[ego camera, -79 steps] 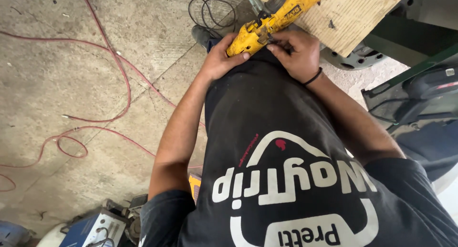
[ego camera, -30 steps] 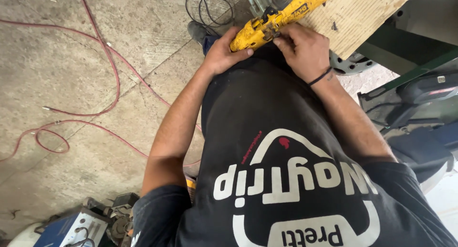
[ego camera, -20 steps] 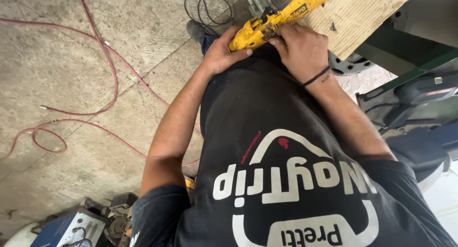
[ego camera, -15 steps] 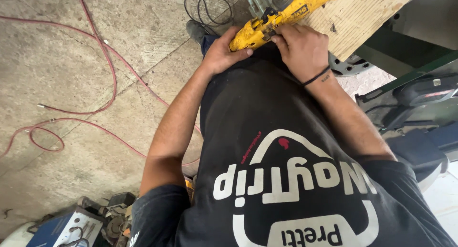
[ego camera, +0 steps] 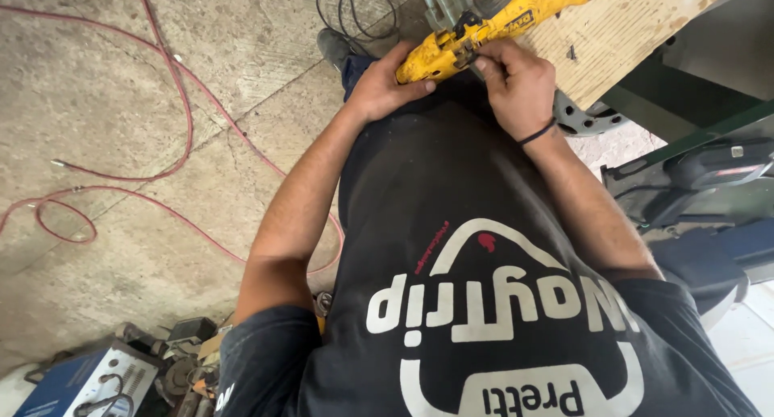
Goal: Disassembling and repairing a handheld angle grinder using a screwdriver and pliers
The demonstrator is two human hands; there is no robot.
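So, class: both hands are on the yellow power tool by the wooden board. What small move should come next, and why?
Probably steady the yellow power tool with the left hand, since the right hand has its fingertips working at its middle while its front rests on the wooden board.

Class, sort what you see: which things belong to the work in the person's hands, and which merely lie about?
In use: yellow power tool, left hand, right hand, wooden board.
Lying about: red hose, black cable coil, blue machine.

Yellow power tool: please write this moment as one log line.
left hand: grips yellow power tool | right hand: fingers on tool | wooden board: under tool
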